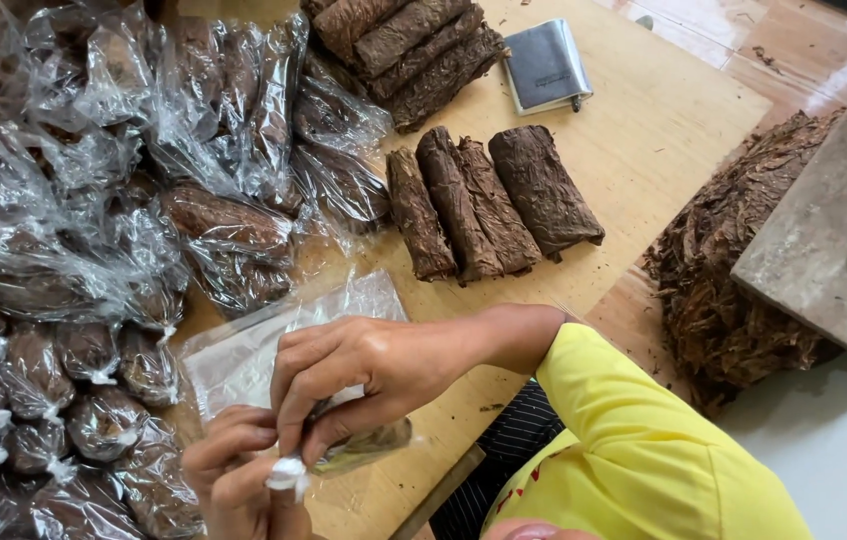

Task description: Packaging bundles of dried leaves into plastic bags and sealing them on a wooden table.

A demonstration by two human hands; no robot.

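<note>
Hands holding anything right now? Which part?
Yes. Both hands grip a small clear plastic bag of brown leaf. The left hand and right hand pinch its twisted white neck.

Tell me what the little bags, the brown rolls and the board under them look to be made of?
Bags: thin clear plastic film, glossy and crinkled, with bright glints. Brown rolls: apparently dried leaf, probably tobacco, matte, wrinkled and veined. Board: pale wood or plywood, with faint grain and a dull finish.

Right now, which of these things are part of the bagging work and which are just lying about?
In use:
- left hand and right hand, pinching the twisted neck of a small filled bag
- empty clear bags
- rolled brown leaf bundles
- tied bags

Lying about:
- grey wallet
- stone slab
</note>
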